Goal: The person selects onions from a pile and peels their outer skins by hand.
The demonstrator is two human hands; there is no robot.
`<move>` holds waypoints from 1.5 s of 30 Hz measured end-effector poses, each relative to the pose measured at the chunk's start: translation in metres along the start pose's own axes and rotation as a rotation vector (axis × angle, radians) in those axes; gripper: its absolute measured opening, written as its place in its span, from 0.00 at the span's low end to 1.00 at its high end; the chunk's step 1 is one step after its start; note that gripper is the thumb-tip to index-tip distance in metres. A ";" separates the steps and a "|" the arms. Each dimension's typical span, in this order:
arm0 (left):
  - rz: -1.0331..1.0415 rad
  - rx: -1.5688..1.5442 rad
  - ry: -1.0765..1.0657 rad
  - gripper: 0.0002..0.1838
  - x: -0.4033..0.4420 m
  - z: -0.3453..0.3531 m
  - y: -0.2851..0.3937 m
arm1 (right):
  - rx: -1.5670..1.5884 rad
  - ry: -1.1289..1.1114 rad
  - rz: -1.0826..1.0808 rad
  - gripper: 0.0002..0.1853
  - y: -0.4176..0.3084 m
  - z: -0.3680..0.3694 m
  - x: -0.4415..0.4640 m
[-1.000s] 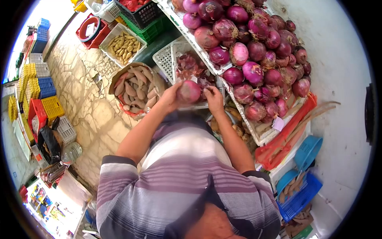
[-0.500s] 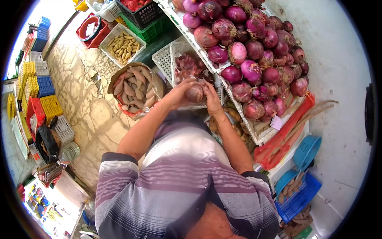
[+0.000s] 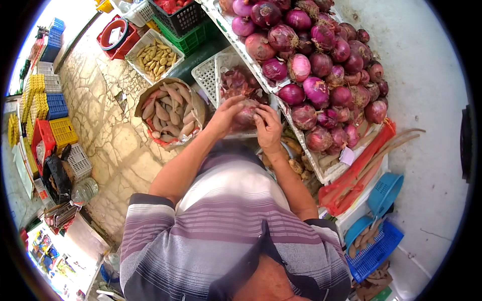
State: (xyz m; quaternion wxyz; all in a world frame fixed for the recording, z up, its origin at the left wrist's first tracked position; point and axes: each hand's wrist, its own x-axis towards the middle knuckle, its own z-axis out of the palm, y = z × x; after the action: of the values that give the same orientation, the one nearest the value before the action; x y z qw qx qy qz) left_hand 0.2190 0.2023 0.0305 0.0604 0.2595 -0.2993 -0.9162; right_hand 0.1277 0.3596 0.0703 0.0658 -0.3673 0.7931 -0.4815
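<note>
Between my two hands is a red onion (image 3: 246, 116), held over a white plastic crate (image 3: 219, 75) that contains loose onion skins (image 3: 236, 84). My left hand (image 3: 227, 116) curls round the onion's left side. On its right side, my right hand (image 3: 268, 124) grips it with bent fingers, the fingertips on the upper skin. The undersides of the fingers are hidden. Just to the right rises a big heap of red onions (image 3: 321, 65) in white trays.
Left of my arms stands a sack of sweet potatoes (image 3: 173, 113). Behind it is a white crate of small yellowish roots (image 3: 154, 55). Potatoes (image 3: 296, 165) lie below my right forearm. A red mesh bag (image 3: 351, 175) and a blue basket (image 3: 386, 193) are at the right.
My right hand has shifted its fingers over the onion, bending them more. The onion has turned in my hands and shows a redder surface. The surroundings look the same.
</note>
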 end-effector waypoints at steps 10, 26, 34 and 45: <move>-0.124 0.026 0.110 0.24 0.010 0.002 -0.007 | -0.101 0.023 -0.074 0.03 -0.002 -0.004 0.001; -0.174 -0.360 0.071 0.23 0.016 -0.008 0.009 | 0.160 -0.167 0.392 0.06 -0.008 -0.024 -0.032; -0.131 -0.349 -0.059 0.24 0.018 -0.013 0.016 | 0.116 -0.052 0.127 0.15 -0.011 -0.014 0.007; 0.009 -0.284 0.041 0.26 0.021 0.001 0.009 | -0.057 -0.078 -0.023 0.15 -0.019 0.002 0.025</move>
State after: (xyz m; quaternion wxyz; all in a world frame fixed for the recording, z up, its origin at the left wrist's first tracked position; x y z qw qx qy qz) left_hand 0.2003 0.1897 0.0274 0.1067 0.2655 -0.1667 -0.9436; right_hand 0.1200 0.3367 0.0909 0.0806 -0.3965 0.7991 -0.4447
